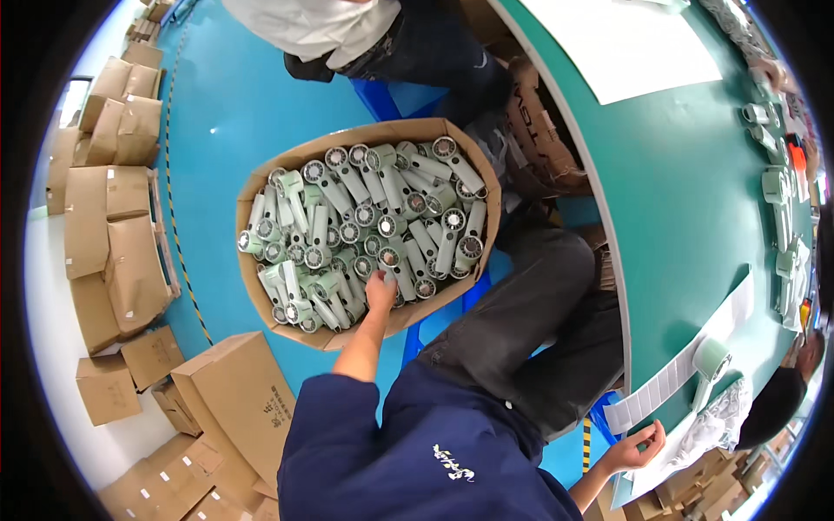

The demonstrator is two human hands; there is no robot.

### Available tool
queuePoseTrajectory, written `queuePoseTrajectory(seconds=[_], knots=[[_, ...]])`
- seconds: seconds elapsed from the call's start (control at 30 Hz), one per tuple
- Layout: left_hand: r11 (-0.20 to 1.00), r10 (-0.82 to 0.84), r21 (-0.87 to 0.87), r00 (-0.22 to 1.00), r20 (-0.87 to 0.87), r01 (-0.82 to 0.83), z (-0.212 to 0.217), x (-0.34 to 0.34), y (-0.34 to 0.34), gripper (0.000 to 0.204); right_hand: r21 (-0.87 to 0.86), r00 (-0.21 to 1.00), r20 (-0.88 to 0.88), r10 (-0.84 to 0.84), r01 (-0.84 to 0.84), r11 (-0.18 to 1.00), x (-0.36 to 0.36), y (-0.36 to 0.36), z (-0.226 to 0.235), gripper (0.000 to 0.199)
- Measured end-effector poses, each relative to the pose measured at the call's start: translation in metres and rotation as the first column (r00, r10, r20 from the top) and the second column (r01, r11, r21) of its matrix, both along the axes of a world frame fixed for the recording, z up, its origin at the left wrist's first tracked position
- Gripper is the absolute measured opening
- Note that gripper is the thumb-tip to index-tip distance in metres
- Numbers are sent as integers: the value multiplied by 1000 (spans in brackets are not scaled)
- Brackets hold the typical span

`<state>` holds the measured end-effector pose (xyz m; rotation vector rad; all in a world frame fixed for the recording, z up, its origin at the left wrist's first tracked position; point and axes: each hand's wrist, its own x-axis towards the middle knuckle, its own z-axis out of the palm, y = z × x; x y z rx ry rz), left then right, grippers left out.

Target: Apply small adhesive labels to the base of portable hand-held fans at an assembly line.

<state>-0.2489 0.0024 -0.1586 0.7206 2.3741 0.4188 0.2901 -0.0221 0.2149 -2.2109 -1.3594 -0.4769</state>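
Observation:
A large open cardboard box (252, 286) holds many pale green handheld fans (354, 184) with round grilles, lying in a jumble. My left hand (380, 293) reaches over its near side, fingers closed at the handle of one handheld fan (390, 258) among the others. The fingertips are partly hidden there. At the near end of the green table, my right hand (637, 449) rests with its fingers loosely bent and apart, holding nothing. Close to it lie a strip of white labels (647, 403), a single handheld fan (711, 365) and a crumpled clear plastic bag (708, 430).
The green table (669, 200) runs along my right, with a white sheet (630, 43) and more fans (779, 195) on its far side. Another person (321, 35) sits beyond the box. Cardboard cartons (130, 234) are stacked at left; a big carton (239, 399) stands nearer.

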Motion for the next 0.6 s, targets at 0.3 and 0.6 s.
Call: queuePoseTrajectory(seconds=[0.3, 0.6], knots=[[992, 21, -123, 992, -126, -37, -27, 41, 27, 99, -5, 998, 56, -21, 21, 1000, 13, -4, -5, 17], [994, 87, -57, 995, -50, -90, -27, 35, 46, 76, -34, 998, -8, -59, 58, 998, 18, -14, -9, 16]])
